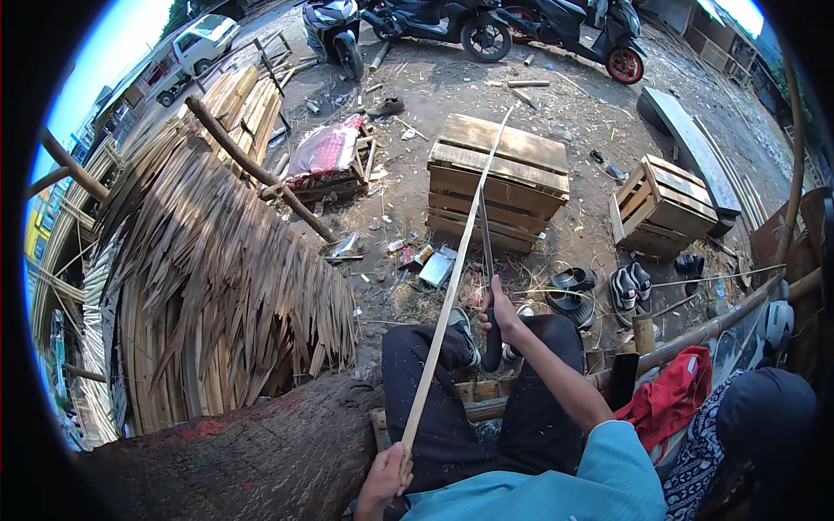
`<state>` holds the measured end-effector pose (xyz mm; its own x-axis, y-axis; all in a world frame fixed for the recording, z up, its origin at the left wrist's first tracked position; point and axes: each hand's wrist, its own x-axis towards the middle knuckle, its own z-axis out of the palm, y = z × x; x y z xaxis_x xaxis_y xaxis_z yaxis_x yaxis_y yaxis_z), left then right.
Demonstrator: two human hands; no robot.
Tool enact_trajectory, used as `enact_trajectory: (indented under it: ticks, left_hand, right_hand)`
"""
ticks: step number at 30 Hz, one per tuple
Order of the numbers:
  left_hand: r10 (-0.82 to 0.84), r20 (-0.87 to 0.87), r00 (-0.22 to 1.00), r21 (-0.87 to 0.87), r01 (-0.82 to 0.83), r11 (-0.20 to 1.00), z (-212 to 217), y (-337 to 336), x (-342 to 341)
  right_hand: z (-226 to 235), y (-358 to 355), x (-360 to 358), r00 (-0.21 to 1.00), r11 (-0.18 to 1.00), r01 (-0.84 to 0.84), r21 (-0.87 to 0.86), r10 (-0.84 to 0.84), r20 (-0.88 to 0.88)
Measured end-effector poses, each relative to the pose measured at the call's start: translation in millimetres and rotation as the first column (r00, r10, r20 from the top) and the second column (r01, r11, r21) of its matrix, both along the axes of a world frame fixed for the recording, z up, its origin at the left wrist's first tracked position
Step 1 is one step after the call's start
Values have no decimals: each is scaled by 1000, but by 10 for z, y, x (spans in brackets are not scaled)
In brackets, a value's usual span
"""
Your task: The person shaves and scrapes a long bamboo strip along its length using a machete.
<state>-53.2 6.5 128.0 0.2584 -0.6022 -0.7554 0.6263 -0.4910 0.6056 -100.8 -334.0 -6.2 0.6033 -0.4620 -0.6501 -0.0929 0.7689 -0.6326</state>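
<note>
Gripping a pale wooden strip [440, 339] and a long-bladed knife [487, 247].
Left hand's [388, 476] fingers clamp the strip's near end, right hand's [499, 311] the knife's black handle [493, 349]; the strip slants out toward a slatted wooden crate [530, 184].

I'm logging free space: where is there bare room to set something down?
The big crate's top, right of the strip crossing the view, and the small crate's slatted top, left of the bench. Crowded: the near ground, with packets, sandals and shoes.
</note>
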Motion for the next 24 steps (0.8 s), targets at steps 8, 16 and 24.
enact_trajectory:
  ticks: [8, 16, 24]
  left_hand:
    - [-207, -79, 975, 75, 213, 974, -304, 157, 59]
    - [-247, 159, 956, 45, 243, 969, -484, 17, 142]
    - [-42, -527, 849, -307, -144, 941, -1046, -664, 460]
  right_hand:
    - [286, 362, -167, 770, 295, -621, -726, 403, -495]
    - [413, 527, -323, 428, -202, -806, -556, 450, -784]
    - [876, 477, -657, 714, 225, -687, -690, 384, -586]
